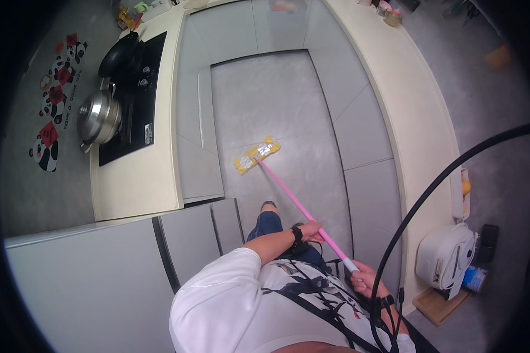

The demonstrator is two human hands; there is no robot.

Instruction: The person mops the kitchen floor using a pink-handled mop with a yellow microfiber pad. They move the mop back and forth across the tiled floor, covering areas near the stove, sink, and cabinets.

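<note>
A flat mop with a pink pole (287, 192) slants across the grey floor (269, 97) in front of me. Its yellow mop head (257, 155) lies on the floor, with shiny plates on top. My left hand (311, 231) grips the pole around its middle, a black band on the wrist. Closer to my body, my right hand (365, 280) is closed around the white and grey end of the handle (350, 265). One of my shoes (269, 204) shows below my knee.
Grey cabinets enclose the floor on the left, far side and right (366, 128). A black hob (134, 106) carries a steel pot (99, 117) and a wok (119, 53). On the right counter (393, 110) stands a white rice cooker (446, 256). A black cable (424, 189) arcs across the view.
</note>
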